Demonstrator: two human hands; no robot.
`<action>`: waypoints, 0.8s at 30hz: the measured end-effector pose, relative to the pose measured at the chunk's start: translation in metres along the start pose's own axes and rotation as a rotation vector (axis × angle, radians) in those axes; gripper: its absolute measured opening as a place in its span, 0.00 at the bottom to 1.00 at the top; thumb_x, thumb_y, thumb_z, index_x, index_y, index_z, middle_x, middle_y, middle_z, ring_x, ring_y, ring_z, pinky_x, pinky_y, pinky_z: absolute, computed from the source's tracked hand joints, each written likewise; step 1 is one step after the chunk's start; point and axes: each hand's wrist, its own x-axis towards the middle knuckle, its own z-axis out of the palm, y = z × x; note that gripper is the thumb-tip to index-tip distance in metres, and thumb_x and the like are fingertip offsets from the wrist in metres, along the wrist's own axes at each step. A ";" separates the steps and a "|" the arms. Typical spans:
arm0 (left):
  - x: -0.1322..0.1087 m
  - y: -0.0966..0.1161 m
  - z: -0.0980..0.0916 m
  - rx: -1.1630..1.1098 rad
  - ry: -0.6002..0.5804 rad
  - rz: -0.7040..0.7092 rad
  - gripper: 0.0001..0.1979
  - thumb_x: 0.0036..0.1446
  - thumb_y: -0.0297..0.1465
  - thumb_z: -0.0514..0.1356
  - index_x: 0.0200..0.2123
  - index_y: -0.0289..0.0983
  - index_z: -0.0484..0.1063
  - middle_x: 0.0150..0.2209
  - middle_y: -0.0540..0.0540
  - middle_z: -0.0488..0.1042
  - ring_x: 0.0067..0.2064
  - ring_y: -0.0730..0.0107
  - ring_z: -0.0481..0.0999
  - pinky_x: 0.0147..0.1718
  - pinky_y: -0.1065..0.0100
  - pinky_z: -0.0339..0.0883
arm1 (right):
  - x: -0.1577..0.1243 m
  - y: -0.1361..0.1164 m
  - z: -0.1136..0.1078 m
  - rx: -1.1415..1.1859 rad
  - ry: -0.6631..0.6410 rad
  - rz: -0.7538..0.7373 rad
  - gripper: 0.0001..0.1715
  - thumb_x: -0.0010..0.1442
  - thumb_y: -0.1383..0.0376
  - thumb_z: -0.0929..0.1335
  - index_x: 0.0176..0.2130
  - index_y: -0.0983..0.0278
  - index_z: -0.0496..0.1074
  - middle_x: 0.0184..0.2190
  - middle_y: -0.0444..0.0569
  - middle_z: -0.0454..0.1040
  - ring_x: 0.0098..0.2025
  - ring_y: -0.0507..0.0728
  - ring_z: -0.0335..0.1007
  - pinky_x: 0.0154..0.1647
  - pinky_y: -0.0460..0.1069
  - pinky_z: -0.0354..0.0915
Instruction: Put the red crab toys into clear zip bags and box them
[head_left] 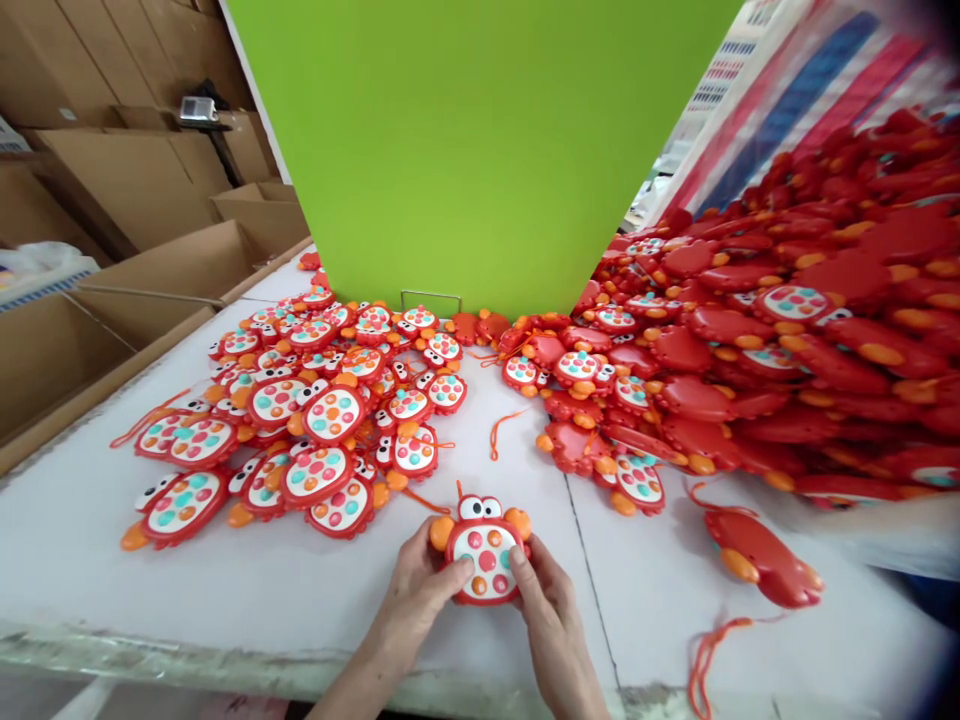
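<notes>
I hold a red crab-shaped toy (487, 540) between my two hands, near the front edge of a pale worktop (480, 440). My left hand (420, 580) grips its left side and my right hand (553, 605) its right, fingers curled around the sides, thumbs on the white, button-dotted face. The toy's wider axis runs crosswise from palm to palm, so neither hand is nearer; its eyes point away from me and the face is turned up. I cannot tell whether its underside touches the worktop.

Beyond my left hand lies a pile of similar toys (322, 470), mostly face up. To the right, a much larger heap (720, 350) rises, many showing plain red backs. One loose toy (765, 555) lies back up, well apart from my right hand and to its right. A tall green panel (465, 150) stands behind; open cardboard boxes (150, 260) sit at far left.
</notes>
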 end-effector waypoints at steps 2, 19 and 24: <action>0.000 -0.003 0.000 -0.010 0.004 -0.013 0.19 0.44 0.36 0.69 0.38 0.34 0.71 0.39 0.42 0.79 0.43 0.55 0.76 0.41 0.62 0.70 | 0.000 0.000 0.001 0.007 0.015 -0.002 0.25 0.52 0.49 0.70 0.44 0.63 0.73 0.41 0.51 0.78 0.41 0.61 0.74 0.39 0.50 0.70; 0.000 0.001 -0.002 -0.038 0.003 0.000 0.16 0.50 0.34 0.66 0.42 0.36 0.70 0.42 0.42 0.77 0.45 0.57 0.76 0.41 0.63 0.70 | 0.003 0.012 -0.001 0.159 0.014 0.044 0.32 0.54 0.49 0.69 0.52 0.66 0.70 0.46 0.55 0.77 0.46 0.63 0.73 0.40 0.52 0.71; 0.000 -0.005 -0.001 -0.114 -0.011 -0.076 0.20 0.51 0.35 0.66 0.47 0.36 0.68 0.44 0.40 0.77 0.44 0.56 0.77 0.40 0.61 0.70 | 0.002 0.016 -0.004 0.127 0.072 0.045 0.36 0.50 0.48 0.72 0.52 0.64 0.71 0.49 0.55 0.75 0.48 0.64 0.72 0.40 0.51 0.71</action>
